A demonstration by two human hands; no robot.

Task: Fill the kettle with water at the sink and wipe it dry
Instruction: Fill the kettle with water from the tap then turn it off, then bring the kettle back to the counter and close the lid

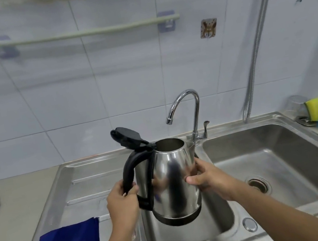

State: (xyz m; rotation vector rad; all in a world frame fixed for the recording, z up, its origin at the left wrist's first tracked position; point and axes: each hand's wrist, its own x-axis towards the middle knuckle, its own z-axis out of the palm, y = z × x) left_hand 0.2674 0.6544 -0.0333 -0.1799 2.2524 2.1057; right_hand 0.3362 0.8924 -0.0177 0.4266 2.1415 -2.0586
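- The left hand (123, 199) grips the black handle of the steel kettle (172, 179), carrying its weight.
- The right hand (203, 178) cups its body, steadying it above the small basin (224, 221).
- Lid (127, 138) stands open, ready for the faucet (185, 105).

The upper frame is filled by a wall of pale blue-white tiles (59, 91). A towel rail (79, 34) is mounted across the upper left, and a small patterned sticker (209, 27) is seen right of centre. A grey countertop (10, 212) is visible at lower left.
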